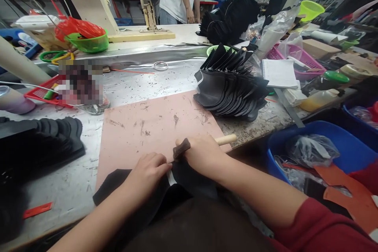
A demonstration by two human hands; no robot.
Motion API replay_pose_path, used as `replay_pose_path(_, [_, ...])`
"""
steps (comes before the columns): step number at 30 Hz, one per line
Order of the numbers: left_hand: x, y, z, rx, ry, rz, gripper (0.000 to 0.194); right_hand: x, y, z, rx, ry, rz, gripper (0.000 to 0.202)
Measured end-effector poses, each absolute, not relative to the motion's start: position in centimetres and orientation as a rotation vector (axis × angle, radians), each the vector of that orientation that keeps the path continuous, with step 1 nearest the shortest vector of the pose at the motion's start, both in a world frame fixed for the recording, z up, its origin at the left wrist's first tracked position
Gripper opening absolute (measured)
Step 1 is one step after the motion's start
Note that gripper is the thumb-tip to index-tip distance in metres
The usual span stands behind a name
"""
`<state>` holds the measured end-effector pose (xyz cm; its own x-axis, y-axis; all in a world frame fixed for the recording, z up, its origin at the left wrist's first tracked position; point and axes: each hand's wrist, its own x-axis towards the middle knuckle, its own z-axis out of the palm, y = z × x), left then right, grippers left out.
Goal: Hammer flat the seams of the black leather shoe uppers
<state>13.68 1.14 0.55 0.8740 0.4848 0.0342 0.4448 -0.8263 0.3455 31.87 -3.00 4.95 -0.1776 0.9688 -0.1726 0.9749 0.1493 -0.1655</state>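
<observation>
Both hands work at the near edge of the pink mat (pixel 153 126): the left hand (pixel 149 171) pinches the black leather piece (pixel 189 179) flat, and the right hand (pixel 203 153) grips a small wooden-handled hammer (pixel 181 148). A misjudged strike could catch the pinching fingertips, which lie just beside the hammer head.
</observation>
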Motion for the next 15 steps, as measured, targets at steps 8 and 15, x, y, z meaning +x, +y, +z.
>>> replay_pose_path(8, [12.1, 1.6, -0.3, 2.668, 0.633, 0.400, 0.025, 31.2, -3.2, 4.0, 1.986, 2.372, -0.305, 0.018])
replay_pose_path(15, [11.2, 1.6, -0.7, 2.814, 0.576, 0.387, 0.033, 30.2, -3.7, 4.5, 2.006, 2.317, -0.321, 0.017])
